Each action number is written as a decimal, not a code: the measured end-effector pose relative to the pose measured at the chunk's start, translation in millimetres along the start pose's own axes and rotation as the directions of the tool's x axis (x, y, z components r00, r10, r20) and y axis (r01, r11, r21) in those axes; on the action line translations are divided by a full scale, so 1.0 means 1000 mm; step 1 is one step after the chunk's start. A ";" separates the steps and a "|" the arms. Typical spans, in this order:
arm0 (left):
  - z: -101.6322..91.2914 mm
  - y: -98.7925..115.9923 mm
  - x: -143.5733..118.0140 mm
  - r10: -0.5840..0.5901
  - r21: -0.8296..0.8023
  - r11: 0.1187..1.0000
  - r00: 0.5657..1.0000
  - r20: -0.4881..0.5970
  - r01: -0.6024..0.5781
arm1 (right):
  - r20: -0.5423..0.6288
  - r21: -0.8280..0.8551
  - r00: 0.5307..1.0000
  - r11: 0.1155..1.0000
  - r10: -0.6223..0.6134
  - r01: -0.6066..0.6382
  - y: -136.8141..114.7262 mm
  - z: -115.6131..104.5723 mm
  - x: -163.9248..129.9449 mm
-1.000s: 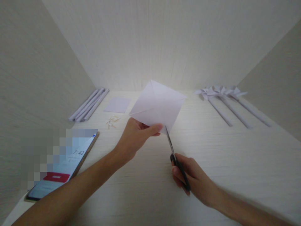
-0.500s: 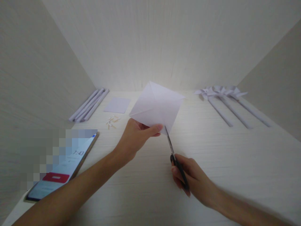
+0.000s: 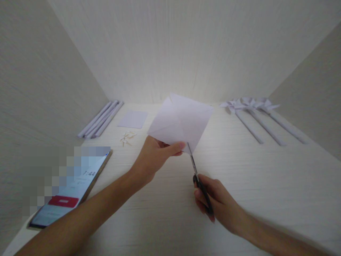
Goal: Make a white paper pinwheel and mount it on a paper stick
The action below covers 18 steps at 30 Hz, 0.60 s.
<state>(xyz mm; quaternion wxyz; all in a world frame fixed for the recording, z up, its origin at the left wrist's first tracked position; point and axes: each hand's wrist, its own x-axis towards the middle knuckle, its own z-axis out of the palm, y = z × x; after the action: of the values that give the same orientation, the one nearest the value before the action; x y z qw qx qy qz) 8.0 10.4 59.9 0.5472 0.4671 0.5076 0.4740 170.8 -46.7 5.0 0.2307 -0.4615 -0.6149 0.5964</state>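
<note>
A creased square of white paper [image 3: 183,121] is held up in the middle of the view, one corner pointing down toward me. My left hand [image 3: 157,153] pinches its lower left edge between thumb and fingers. In my right hand [image 3: 213,199] is a pair of scissors [image 3: 204,195] with black handles, fingers wrapped round them. The blades point up and away from me, and their tips lie at the paper's near corner, close to my left thumb. A slit shows at the paper's far corner.
Several rolled paper tubes [image 3: 102,119] lie at the back left, beside a flat paper square [image 3: 133,119] and a small pile of thin pale pieces [image 3: 128,138]. Three paper pinwheels on sticks [image 3: 250,122] lie at the back right. A lit phone [image 3: 71,195] leans at the left. Walls enclose the table.
The paper has shifted slightly to the right, and the slit at its far corner shows wider. Both hands and the scissors have hardly moved.
</note>
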 end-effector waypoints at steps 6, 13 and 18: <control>0.001 -0.003 -0.001 -0.014 0.044 0.999 1.000 0.027 0.013 | 0.006 0.029 1.000 1.000 -0.007 0.007 -0.003 0.000 -0.001; 0.002 -0.004 -0.005 -0.015 0.133 0.991 0.997 0.078 0.005 | 0.009 0.096 0.999 0.994 -0.051 0.050 -0.008 0.001 -0.001; 0.003 -0.003 -0.005 -0.017 0.122 0.992 0.998 0.062 0.009 | 0.009 0.110 0.998 0.992 -0.059 0.058 -0.006 0.001 -0.001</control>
<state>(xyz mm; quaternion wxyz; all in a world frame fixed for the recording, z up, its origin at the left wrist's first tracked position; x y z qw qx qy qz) 11.3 4.7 57.3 0.5364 0.5109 0.5213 0.4237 168.7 -47.1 10.5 0.2691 -0.4263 -0.5959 0.6251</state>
